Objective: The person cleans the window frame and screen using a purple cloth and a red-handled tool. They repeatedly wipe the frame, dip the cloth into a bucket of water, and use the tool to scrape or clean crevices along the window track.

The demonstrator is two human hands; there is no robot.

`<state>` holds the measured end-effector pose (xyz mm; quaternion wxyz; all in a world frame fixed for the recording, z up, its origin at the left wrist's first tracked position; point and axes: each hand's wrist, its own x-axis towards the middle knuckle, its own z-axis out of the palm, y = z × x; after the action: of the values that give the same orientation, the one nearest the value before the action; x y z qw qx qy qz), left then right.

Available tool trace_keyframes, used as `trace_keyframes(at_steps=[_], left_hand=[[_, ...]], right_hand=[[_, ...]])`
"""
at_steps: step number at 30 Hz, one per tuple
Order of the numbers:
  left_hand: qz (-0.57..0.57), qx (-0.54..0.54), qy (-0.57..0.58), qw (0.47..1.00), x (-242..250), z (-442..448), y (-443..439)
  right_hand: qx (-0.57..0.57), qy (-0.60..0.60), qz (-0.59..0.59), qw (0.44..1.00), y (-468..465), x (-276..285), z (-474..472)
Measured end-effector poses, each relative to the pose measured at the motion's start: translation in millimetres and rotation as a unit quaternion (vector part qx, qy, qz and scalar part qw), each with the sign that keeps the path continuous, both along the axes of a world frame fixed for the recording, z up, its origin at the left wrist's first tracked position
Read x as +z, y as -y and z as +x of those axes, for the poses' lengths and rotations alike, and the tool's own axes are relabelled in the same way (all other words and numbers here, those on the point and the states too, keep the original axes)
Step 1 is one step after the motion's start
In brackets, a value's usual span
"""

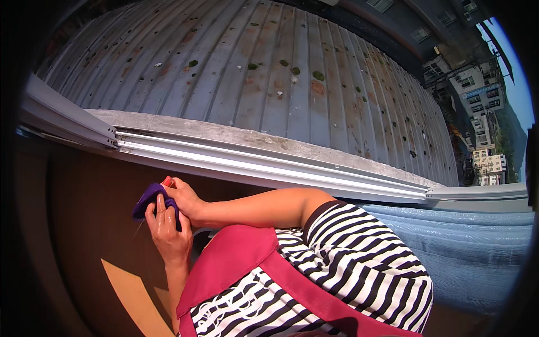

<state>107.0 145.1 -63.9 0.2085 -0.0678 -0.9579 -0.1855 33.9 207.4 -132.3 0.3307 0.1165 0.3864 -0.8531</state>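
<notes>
A piece of purple fabric (148,200) is held between both hands at the left of the view, over a dark brown surface. My right hand (185,199) reaches across from the right and grips its far side; a small red object (168,181) pokes out by those fingers. Below it, my left hand (165,229) has its fingers bent onto the fabric, one lying across its face. Those fingers look wet or shiny. A thin thread-like strand (137,230) hangs from the fabric. The hands hide part of the fabric and the red object's other end.
Beyond my forearm runs a white sliding-window track (269,162) with a concrete ledge (236,134). Outside lies a ribbed metal roof (252,88) with moss spots. A blue plastic-covered padded thing (471,252) stands at right. A sunlit patch (134,295) crosses the brown surface.
</notes>
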Motion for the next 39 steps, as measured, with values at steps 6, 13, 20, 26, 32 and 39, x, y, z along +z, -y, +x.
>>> trace_keyframes(at_steps=[6,13,20,26,32,39], left_hand=[[0.205,0.012,0.086,0.975,48,18,49],[0.601,0.174,0.345,0.699,43,-5,82],[0.706,0.218,0.310,0.598,-18,-49,98],[0.803,0.202,0.188,0.529,-41,-77,131],[0.739,-0.008,0.242,0.629,-20,-64,186],[0.671,0.010,0.226,0.706,6,-6,149]], right_hand=[[0.044,-0.066,0.109,0.991,-24,13,-6],[0.018,-0.321,0.010,0.947,-32,47,-28],[0.150,-0.341,0.116,0.921,-31,39,-44],[0.145,-0.312,0.286,0.894,-12,54,-49],[0.099,0.040,0.139,0.985,-53,65,-62],[0.006,0.061,0.039,0.997,-76,86,-57]])
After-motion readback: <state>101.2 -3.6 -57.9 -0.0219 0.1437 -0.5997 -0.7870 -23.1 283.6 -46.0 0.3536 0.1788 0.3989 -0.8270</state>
